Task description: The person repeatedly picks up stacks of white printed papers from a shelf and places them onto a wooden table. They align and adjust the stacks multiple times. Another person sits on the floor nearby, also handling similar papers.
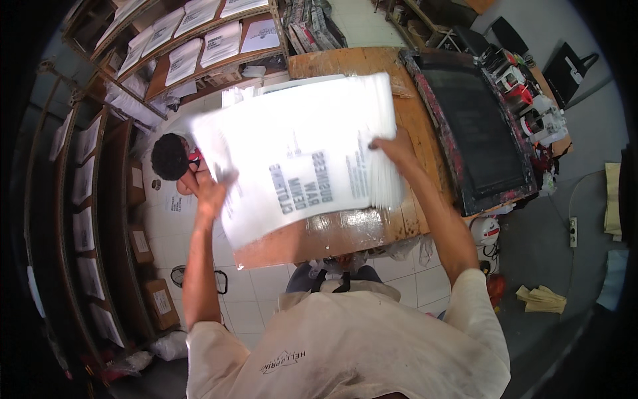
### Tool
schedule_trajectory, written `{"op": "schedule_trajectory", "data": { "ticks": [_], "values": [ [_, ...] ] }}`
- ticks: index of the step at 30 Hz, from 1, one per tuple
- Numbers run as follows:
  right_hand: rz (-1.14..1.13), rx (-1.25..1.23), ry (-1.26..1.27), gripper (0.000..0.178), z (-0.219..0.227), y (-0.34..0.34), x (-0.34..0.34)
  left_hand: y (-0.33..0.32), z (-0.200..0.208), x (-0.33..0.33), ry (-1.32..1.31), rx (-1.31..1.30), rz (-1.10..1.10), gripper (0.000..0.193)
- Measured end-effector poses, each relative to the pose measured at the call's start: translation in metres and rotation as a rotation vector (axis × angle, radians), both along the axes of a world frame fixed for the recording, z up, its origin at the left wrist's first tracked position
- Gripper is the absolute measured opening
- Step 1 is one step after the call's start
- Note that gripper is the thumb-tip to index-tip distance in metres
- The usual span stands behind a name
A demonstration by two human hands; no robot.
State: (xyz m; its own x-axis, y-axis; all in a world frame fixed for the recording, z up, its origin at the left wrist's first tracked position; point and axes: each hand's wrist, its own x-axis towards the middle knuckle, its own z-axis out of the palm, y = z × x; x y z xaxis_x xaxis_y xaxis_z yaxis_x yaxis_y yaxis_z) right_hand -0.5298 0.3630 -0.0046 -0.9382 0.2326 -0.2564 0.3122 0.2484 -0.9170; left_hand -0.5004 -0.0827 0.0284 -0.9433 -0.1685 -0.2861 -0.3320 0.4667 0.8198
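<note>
I hold a thick stack of thin white printed sheets up over a wooden table, tilted and bowed between my two hands. Dark lettering shows on its upper face, and many loose edges fan out along its right side. My left hand grips the stack's left edge, partly blurred. At the right edge, my right hand pinches the layers with the thumb on top. More white sheets peek out behind the stack. Whether they lie on the table is hidden.
A dark-framed printing screen lies along the table's right side, with bottles and cans beyond it. Racks of printed sheets stand far left, shelves with boxes at left. Another person's head is low beside my left hand.
</note>
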Motion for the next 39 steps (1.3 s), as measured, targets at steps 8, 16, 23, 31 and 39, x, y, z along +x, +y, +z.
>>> {"op": "schedule_trajectory", "data": {
  "ticks": [8,16,23,31,39],
  "values": [
    [0.031,-0.005,-0.321,0.063,-0.003,-0.037,-0.144,-0.011,0.011,-0.162,-0.092,0.046,-0.096,0.04],
    [0.015,-0.017,-0.343,0.06,-0.058,-0.029,-0.174,0.0,-0.01,-0.197,-0.143,-0.056,-0.117,0.041],
    [-0.011,0.135,-0.308,0.06,-0.08,-0.047,-0.173,-0.017,-0.06,-0.209,0.006,-0.225,-0.259,0.045],
    [-0.01,0.132,-0.275,0.065,-0.107,-0.044,-0.175,0.008,-0.081,-0.207,0.177,-0.555,-0.26,0.045],
    [0.026,-0.008,-0.269,0.067,-0.091,-0.034,-0.174,0.008,-0.078,-0.198,0.143,-0.544,-0.187,0.045]
  ]
}}
